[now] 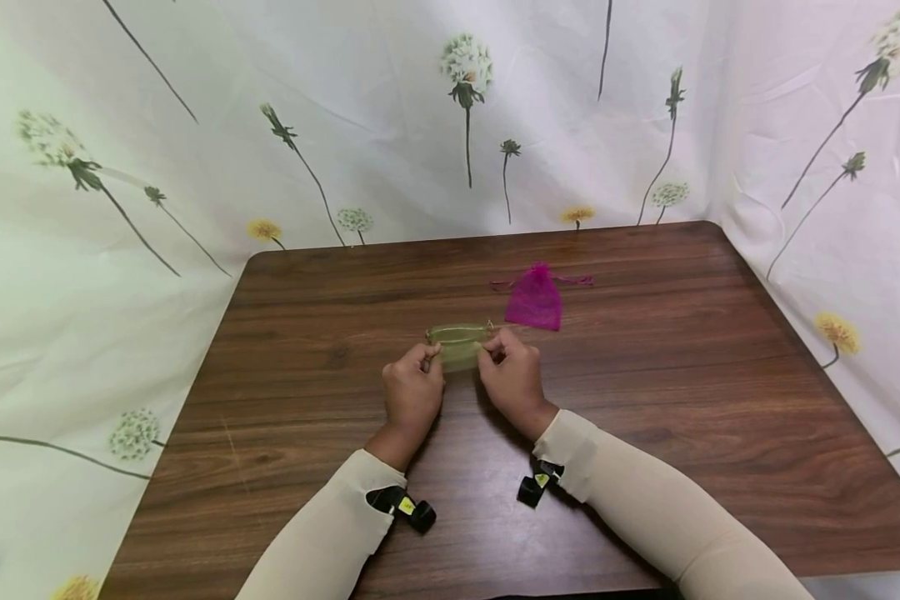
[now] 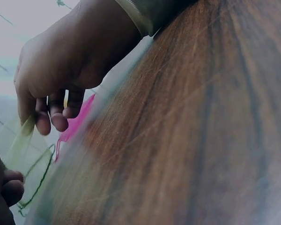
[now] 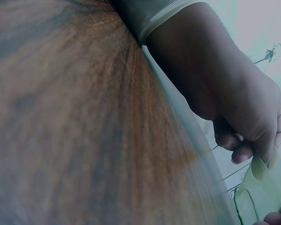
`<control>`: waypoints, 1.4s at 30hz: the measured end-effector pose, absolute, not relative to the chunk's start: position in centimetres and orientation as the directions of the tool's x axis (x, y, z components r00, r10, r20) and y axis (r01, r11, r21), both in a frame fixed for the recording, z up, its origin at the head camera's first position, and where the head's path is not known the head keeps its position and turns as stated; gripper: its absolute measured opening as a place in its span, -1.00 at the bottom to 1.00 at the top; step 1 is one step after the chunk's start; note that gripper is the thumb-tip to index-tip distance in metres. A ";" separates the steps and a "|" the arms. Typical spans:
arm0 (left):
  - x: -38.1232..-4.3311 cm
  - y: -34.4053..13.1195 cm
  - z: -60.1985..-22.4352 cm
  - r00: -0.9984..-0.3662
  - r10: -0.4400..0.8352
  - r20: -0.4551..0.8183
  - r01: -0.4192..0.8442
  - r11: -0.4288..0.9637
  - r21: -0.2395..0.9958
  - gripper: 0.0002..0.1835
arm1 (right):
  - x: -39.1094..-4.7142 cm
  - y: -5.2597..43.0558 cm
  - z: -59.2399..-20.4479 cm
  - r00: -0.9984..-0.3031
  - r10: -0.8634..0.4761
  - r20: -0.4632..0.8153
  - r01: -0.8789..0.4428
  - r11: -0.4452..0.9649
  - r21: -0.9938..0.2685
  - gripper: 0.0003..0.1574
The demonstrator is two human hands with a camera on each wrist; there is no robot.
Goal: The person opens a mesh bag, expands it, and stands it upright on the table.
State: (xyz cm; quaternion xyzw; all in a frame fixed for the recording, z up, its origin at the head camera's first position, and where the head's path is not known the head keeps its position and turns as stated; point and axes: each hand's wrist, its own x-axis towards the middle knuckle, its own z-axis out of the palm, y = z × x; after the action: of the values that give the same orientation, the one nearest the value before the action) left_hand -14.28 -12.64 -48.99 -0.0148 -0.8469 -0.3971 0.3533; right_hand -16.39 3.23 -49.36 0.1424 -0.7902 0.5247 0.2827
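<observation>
L grip [image 1: 414, 390] pinches sheer green pouch [image 1: 461, 358] at approx 9 o'clock, R grip [image 1: 515, 375] at 3 o'clock, over abt mid tabletop [image 1: 307, 433]. Uneven pull might rip thin mesh; loose cord [image 2: 42, 180] cd snag. Magenta pouch [image 1: 534, 300], 2 o'clock of it, cd get nudged if R grip swings out.

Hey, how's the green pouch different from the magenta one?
The green pouch is pale yellowish green; the magenta pouch is vivid pinkish purple. The green pouch is pinched by the left hand and right hand, while the magenta pouch lies on the table. The magenta pouch is cinched at its neck; the green pouch's corded end is spread wide. Both are sheer and have cords.
</observation>
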 end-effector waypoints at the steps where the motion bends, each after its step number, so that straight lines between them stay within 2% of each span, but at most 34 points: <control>1: -14.3 -12.6 -49.0 -0.751 -0.255 0.609 0.306 0.683 0.663 -0.88 | -16.4 3.3 -49.3 -0.804 0.067 0.591 -0.518 0.411 -0.750 -0.82; 5: -14.3 -12.7 -49.2 -0.761 -0.217 0.611 0.331 0.680 0.654 -0.90 | -16.4 3.4 -49.2 -0.817 0.030 0.576 -0.510 0.432 -0.744 -0.85; 12: -14.0 -12.9 -49.2 -0.792 -0.113 0.599 0.343 0.729 0.592 -0.69 | -16.4 3.7 -49.2 -0.808 -0.025 0.588 -0.535 0.450 -0.715 -0.83; 15: -14.0 -12.9 -49.2 -0.802 -0.096 0.590 0.340 0.738 0.583 -0.66 | -16.5 3.7 -49.3 -0.812 -0.042 0.581 -0.532 0.462 -0.710 -0.84; 28: -13.9 -12.7 -48.9 -0.779 -0.212 0.590 0.277 0.729 0.627 -0.71 | -16.3 3.6 -49.2 -0.791 -0.035 0.611 -0.536 0.522 -0.664 -0.87; 32: -14.0 -12.8 -49.1 -0.767 -0.238 0.597 0.265 0.729 0.631 -0.74 | -16.3 3.6 -49.2 -0.803 -0.047 0.595 -0.522 0.536 -0.663 -0.86; 38: -14.0 -13.0 -49.2 -0.804 -0.172 0.570 0.276 0.741 0.612 -0.77 | -16.2 3.8 -49.1 -0.829 -0.069 0.555 -0.494 0.557 -0.668 -0.84; 42: -13.9 -13.1 -49.2 -0.838 -0.102 0.535 0.286 0.753 0.592 -0.71 | -16.2 3.8 -49.0 -0.831 -0.081 0.550 -0.492 0.568 -0.659 -0.80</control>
State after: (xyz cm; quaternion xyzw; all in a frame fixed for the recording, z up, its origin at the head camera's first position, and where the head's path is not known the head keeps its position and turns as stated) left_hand -13.89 -13.10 -49.15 -0.0516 -0.8936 -0.3473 0.2795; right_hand -16.19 3.81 -49.02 0.1679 -0.8531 0.4332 0.2373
